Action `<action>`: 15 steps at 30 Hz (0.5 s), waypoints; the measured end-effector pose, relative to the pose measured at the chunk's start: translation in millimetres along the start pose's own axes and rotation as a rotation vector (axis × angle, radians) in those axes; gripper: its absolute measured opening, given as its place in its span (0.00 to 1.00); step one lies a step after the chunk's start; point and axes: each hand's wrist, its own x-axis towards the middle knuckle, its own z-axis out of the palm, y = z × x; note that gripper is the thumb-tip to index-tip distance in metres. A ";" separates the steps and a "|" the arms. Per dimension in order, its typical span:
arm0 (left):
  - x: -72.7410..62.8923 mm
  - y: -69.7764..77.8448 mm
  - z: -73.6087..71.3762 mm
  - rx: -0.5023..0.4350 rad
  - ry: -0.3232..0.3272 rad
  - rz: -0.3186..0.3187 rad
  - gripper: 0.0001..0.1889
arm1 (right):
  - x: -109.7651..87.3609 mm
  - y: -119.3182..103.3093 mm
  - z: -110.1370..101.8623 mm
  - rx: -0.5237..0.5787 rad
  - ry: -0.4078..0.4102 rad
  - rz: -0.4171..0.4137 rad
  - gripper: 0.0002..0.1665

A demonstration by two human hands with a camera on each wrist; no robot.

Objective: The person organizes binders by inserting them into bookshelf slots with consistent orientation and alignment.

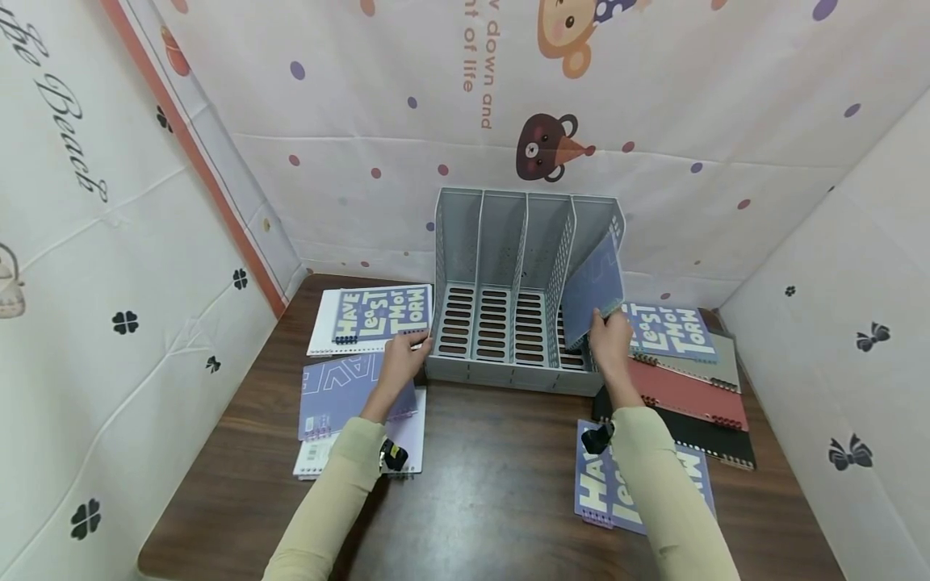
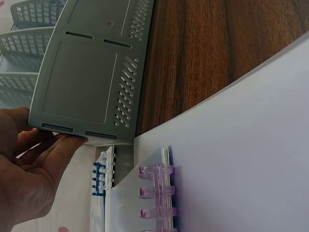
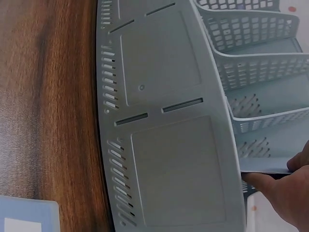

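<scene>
A grey desk file organizer [image 1: 501,374] with upright dividers stands against the back wall. My left hand [image 1: 398,367] holds its front left corner; in the left wrist view thumb and fingers pinch the organizer's edge [image 2: 77,87]. My right hand [image 1: 610,347] grips a blue notebook [image 1: 592,294] by its near edge. That notebook leans, tilted, inside the rightmost compartment. In the right wrist view the notebook's thin edge [image 3: 265,165] shows between thumb and fingers, just beyond the organizer's front panel [image 3: 174,174]. The other compartments hold nothing visible.
Left of the organizer lie several spiral notebooks, among them a blue lettered one [image 1: 381,311] and a purple one [image 1: 337,391]. To its right are overlapping blue, grey, red [image 1: 686,391] and black notebooks. Another lettered notebook [image 1: 592,476] lies under my right forearm.
</scene>
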 end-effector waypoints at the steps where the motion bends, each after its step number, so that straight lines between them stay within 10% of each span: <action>1: 0.0 -0.6 0.1 0.001 -0.001 -0.003 0.16 | 2.1 0.4 1.5 -0.001 0.001 0.001 0.19; 15: -0.3 -1.8 1.8 -0.008 0.009 0.011 0.15 | 11.1 6.4 7.5 0.000 -0.064 0.026 0.23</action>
